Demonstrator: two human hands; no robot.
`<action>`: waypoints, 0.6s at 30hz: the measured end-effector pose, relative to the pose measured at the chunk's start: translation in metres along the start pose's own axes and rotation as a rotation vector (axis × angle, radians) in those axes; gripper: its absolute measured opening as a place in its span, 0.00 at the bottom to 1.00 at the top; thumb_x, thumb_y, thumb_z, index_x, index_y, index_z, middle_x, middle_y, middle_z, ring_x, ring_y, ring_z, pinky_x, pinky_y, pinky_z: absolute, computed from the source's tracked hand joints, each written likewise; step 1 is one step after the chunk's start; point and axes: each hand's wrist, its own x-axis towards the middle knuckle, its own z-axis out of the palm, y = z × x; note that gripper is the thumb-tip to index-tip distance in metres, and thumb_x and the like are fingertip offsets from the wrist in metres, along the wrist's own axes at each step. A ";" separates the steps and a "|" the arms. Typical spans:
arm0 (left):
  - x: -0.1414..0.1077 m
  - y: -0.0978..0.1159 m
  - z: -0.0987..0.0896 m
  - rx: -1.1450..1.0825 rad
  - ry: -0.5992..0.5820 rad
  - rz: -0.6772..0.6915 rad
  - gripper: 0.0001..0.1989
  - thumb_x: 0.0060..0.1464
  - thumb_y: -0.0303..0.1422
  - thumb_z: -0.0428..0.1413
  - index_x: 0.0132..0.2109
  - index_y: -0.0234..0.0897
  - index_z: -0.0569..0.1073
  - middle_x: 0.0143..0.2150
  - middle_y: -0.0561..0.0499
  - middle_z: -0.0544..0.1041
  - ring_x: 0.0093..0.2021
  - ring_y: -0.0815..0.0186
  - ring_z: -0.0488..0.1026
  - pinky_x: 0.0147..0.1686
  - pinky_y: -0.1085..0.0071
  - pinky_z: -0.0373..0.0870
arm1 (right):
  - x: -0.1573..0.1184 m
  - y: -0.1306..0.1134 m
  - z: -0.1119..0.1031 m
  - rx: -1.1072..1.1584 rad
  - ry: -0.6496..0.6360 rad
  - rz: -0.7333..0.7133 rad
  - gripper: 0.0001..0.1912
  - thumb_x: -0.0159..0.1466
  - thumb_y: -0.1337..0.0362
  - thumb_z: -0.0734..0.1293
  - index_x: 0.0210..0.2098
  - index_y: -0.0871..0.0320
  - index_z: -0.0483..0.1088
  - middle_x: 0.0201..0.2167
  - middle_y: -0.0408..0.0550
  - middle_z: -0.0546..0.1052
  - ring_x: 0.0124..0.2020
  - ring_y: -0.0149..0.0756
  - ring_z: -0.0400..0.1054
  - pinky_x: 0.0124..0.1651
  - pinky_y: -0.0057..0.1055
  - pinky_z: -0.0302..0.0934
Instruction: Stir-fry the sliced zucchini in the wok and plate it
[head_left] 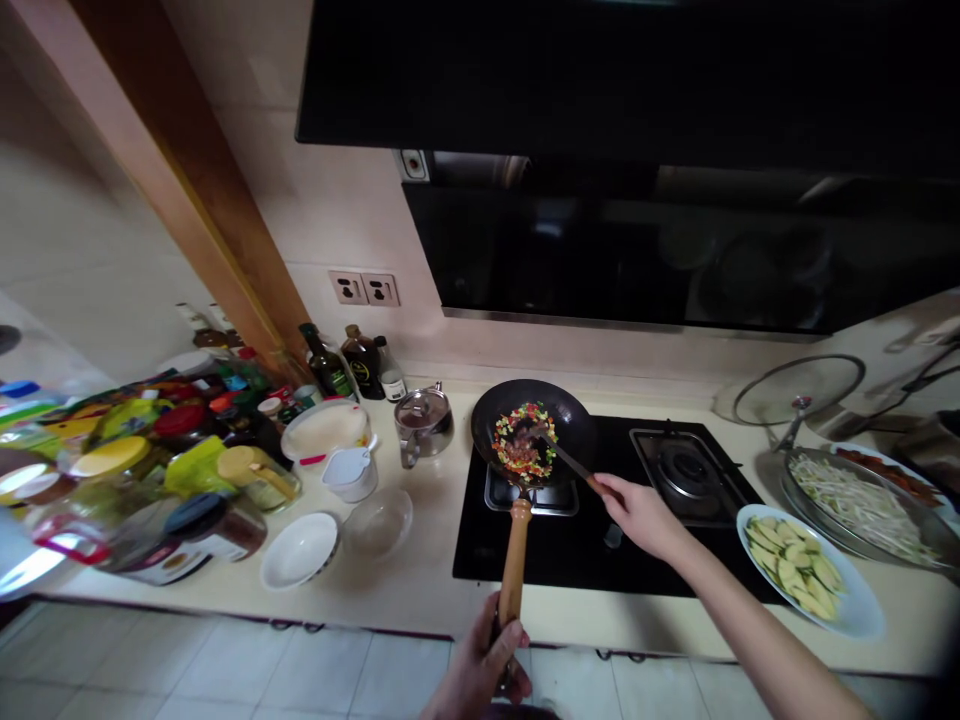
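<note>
A black wok (577,420) sits over the left burner of the black gas hob, with chopped red, green and yellow pieces around darker meat-like bits (525,440) inside. My left hand (491,650) is wrapped round the end of the wok's wooden handle (514,560). From the right, my right hand (637,512) grips the wooden handle of a spatula (571,462), whose far end is among the food. The spatula's tip is partly hidden by the food.
Right of the hob stand a plate of sliced zucchini (795,568), a pan of bean sprouts (855,505) and an upright glass lid (799,390). A white bowl (300,550), a glass bowl (379,524), a metal-lidded pot (424,420) and crowded jars are left. The range hood (637,90) hangs above.
</note>
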 end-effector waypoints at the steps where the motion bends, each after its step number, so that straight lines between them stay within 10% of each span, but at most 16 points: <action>1: -0.001 0.001 0.000 0.002 -0.005 -0.008 0.34 0.43 0.57 0.56 0.51 0.42 0.59 0.37 0.54 0.69 0.22 0.70 0.73 0.21 0.74 0.62 | -0.010 0.003 -0.007 0.008 -0.028 -0.026 0.20 0.64 0.63 0.57 0.54 0.56 0.69 0.46 0.49 0.78 0.41 0.38 0.75 0.45 0.32 0.67; 18: -0.015 0.008 0.005 0.062 -0.128 0.020 0.28 0.52 0.47 0.55 0.54 0.40 0.56 0.29 0.55 0.73 0.25 0.67 0.75 0.24 0.74 0.64 | 0.016 0.003 -0.008 -0.055 0.021 0.030 0.19 0.62 0.66 0.59 0.51 0.55 0.72 0.44 0.47 0.79 0.42 0.37 0.75 0.47 0.30 0.66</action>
